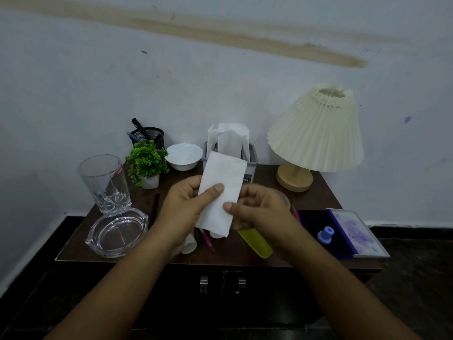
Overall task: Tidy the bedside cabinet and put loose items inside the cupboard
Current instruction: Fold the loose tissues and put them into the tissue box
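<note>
Hands: left hand (pixel 186 200) and right hand (pixel 257 207) both pinch one folded white tissue (pixel 220 192), held above the surface (pixel 264 173).
Landmark: tissue holder (pixel 250 163), just behind the held tissue.
Near holder: bowl (pixel 182 157) and plant (pixel 145 161) to its left; lamp (pixel 316 133) to its right.
In front: pens (pixel 207 239), yellow case (pixel 256 242), glass (pixel 105 182), ashtray (pixel 117 233).
Cupboard doors (pixel 220 283): closed.
Progress: early, I judge; loose items remain out.

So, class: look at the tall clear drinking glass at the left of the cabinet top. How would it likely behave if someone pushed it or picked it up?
The tall glass is narrower at its base than at its rim, so a push near the top would probably tip it. It looks like cut glass, so likely fragile and fairly heavy. It stands close to the glass ashtray, which it could knock.
</note>
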Tool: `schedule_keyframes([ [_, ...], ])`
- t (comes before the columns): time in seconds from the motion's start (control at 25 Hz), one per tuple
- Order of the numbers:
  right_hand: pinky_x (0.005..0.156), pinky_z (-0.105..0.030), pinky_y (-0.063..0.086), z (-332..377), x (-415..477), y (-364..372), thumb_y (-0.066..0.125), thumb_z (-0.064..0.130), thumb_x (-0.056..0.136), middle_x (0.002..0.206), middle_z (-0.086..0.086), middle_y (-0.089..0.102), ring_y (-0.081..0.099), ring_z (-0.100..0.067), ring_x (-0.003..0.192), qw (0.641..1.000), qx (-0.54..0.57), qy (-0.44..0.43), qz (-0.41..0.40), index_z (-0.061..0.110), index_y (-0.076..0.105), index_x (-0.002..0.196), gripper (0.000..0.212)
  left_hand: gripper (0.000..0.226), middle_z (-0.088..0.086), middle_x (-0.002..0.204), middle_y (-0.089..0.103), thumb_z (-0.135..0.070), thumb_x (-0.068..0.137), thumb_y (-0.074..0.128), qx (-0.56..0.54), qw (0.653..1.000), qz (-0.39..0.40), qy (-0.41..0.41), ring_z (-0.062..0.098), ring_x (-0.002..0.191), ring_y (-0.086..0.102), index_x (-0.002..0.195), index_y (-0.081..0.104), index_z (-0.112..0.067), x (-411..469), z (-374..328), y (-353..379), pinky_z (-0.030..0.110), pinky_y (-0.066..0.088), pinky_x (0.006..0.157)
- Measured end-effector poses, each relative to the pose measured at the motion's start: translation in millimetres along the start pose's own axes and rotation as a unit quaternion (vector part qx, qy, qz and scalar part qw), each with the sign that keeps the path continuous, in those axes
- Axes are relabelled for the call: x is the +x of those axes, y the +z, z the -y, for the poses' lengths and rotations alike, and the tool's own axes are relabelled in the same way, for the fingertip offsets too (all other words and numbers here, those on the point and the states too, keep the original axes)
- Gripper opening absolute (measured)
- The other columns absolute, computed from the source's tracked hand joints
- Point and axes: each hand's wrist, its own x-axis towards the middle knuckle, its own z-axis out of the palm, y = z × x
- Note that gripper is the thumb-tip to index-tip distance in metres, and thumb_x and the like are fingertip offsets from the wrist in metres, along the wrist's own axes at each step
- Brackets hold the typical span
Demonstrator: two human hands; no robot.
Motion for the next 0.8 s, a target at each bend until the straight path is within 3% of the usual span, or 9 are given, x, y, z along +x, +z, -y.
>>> schedule_keyframes([
  [0.12, 0.060, -0.042, 0.061, -9.2, 4.5, 11.2, 0.070, 0.003, 0.091, 0.090, -0.025, 0.070, 0.074, -0.023, 0.073, 0.998, -0.002, 0.010, -0.065, 0.005, 0.062, 0.106, 0.018, 0.018, 0.006, 0.102, 0.079, -0.012, 0.092, 0.068, 0.020, 0.999, 0.005, -0.049, 0.027, 0.095, 0.076, 0.110, 0.073, -0.010, 3.1, 8.4, -5.5, 0.038, 0.064, 0.076],
  [0.28, 0.060, -0.050, 0.062, -14.9, 7.4, 10.4, 0.070, -0.001, 0.088, 0.088, -0.014, 0.068, 0.072, -0.034, 0.085, 0.989, -0.041, -0.015, -0.140, 0.017, 0.052, 0.099, 0.028, 0.019, 0.011, 0.098, 0.079, -0.003, 0.093, 0.065, 0.038, 0.997, 0.018, -0.072, 0.028, 0.093, 0.076, 0.112, 0.070, -0.004, 6.6, 13.4, -15.6, 0.029, 0.061, 0.067],
  [0.44, 0.059, -0.037, 0.063, -7.3, 5.3, 10.7, 0.064, -0.007, 0.090, 0.100, -0.012, 0.069, 0.070, -0.029, 0.091, 0.999, -0.018, 0.015, -0.044, 0.008, 0.066, 0.091, 0.015, 0.021, 0.017, 0.098, 0.077, -0.003, 0.091, 0.069, 0.075, 0.995, -0.001, -0.059, 0.037, 0.096, 0.073, 0.112, 0.070, -0.006, 11.8, 19.0, -22.0, 0.038, 0.061, 0.074],
  [0.52, 0.064, -0.033, 0.062, -7.0, 6.2, 7.4, 0.062, -0.007, 0.092, 0.103, -0.009, 0.072, 0.071, -0.025, 0.093, 0.998, -0.064, 0.011, -0.022, 0.010, 0.074, 0.091, 0.020, 0.026, 0.013, 0.095, 0.077, -0.002, 0.090, 0.070, 0.108, 0.993, -0.005, -0.040, 0.035, 0.095, 0.073, 0.114, 0.069, -0.013, 11.6, 18.8, -21.5, 0.044, 0.061, 0.080],
  [0.6, 0.074, -0.035, 0.062, -6.9, 11.5, 2.6, 0.060, -0.004, 0.092, 0.106, -0.002, 0.074, 0.070, -0.019, 0.095, 0.988, -0.141, -0.031, -0.059, 0.014, 0.078, 0.097, 0.026, 0.042, 0.007, 0.094, 0.075, 0.001, 0.088, 0.072, 0.143, 0.990, -0.020, 0.001, 0.029, 0.091, 0.073, 0.122, 0.061, -0.021, 11.0, 16.6, -18.7, 0.040, 0.060, 0.078],
  [0.68, 0.082, -0.027, 0.060, -3.1, 16.0, -1.5, 0.060, 0.000, 0.093, 0.114, 0.005, 0.072, 0.068, -0.011, 0.100, 0.968, -0.223, -0.071, -0.088, 0.018, 0.077, 0.107, 0.028, 0.055, -0.001, 0.101, 0.072, 0.003, 0.086, 0.072, 0.177, 0.982, -0.041, 0.056, 0.021, 0.087, 0.073, 0.127, 0.053, -0.028, 12.2, 13.9, -14.4, 0.036, 0.060, 0.078],
  [0.8, 0.078, -0.008, 0.047, 6.7, 21.7, -5.0, 0.061, 0.004, 0.094, 0.115, 0.007, 0.069, 0.060, 0.001, 0.094, 0.938, -0.302, -0.125, -0.114, 0.020, 0.075, 0.117, 0.031, 0.039, -0.009, 0.097, 0.072, 0.002, 0.086, 0.069, 0.227, 0.968, -0.040, 0.100, 0.019, 0.085, 0.072, 0.106, 0.068, -0.032, 20.0, 10.7, -7.1, 0.044, 0.062, 0.081],
])
